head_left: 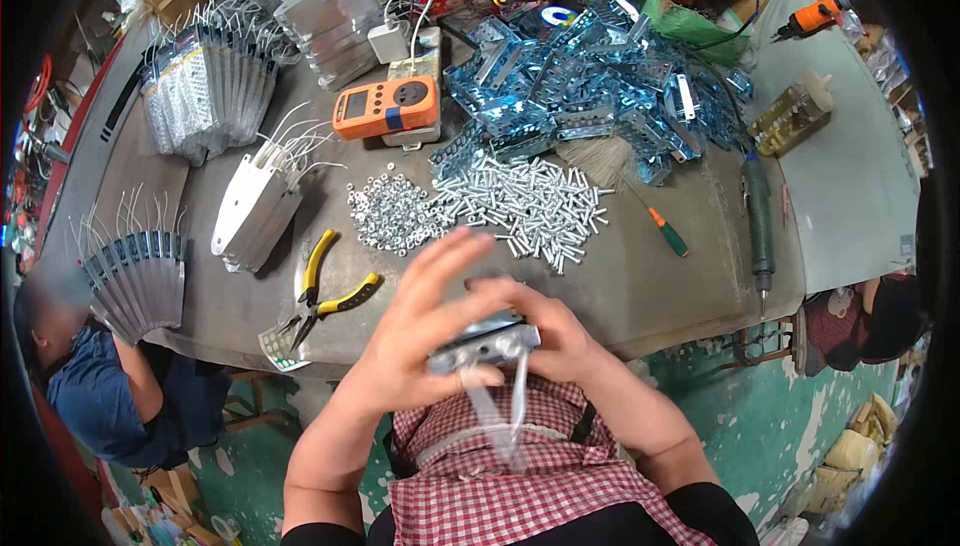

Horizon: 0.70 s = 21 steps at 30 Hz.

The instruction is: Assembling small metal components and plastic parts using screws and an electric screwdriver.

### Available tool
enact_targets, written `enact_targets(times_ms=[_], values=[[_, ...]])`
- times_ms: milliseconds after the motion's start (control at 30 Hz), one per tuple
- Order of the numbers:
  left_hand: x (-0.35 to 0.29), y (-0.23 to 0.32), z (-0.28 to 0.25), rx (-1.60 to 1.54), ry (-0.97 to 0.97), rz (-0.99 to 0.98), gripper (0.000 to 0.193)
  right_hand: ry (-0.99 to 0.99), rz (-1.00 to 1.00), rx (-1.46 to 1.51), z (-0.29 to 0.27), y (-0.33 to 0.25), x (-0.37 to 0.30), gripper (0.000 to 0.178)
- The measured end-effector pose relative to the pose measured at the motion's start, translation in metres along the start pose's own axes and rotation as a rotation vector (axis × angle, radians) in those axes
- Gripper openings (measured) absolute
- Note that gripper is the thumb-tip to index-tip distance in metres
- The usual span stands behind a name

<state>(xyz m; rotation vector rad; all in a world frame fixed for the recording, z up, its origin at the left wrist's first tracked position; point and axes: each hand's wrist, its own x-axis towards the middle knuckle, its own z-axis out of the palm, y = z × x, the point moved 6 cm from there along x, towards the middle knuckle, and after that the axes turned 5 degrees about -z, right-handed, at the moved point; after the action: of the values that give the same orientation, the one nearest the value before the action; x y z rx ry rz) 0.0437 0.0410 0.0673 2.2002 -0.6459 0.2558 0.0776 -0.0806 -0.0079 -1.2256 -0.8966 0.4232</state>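
In front of my apron I hold a small metal part with two white wires (484,348) hanging from its near end. My right hand (553,334) is closed round its right side. My left hand (415,331) is at its left side, the thumb bent against the near end and the upper fingers raised and blurred by motion. The far side of the part is hidden by my fingers. Just beyond my hands lies a pile of silver screws (530,204), with a heap of nuts (390,214) to its left. Pliers with yellow handles (325,286) lie left of my left hand.
Blue metal brackets (590,76) are heaped at the back. An orange meter (388,108), white wired parts (257,206) and bundled parts (205,96) stand left. A green power screwdriver (757,221) and a small screwdriver (668,230) lie right. Another person (130,386) sits at left.
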Motion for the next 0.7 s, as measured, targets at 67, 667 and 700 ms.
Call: enact_targets(times_ms=[67, 667, 700], values=[[-0.011, -0.011, 0.007, -0.373, 0.137, -0.135, 0.084, 0.118, 0.084, 0.220, -0.002, -0.004, -0.005, 0.057], [-0.085, -0.011, 0.115, -1.354, -0.013, -0.916, 0.049, 0.262, 0.180, -0.125, -0.011, -0.015, -0.033, 0.042], [-0.082, -0.012, 0.115, -1.454, 0.084, -0.991, 0.052, 0.291, 0.325, -0.032, -0.011, -0.007, -0.036, 0.043]])
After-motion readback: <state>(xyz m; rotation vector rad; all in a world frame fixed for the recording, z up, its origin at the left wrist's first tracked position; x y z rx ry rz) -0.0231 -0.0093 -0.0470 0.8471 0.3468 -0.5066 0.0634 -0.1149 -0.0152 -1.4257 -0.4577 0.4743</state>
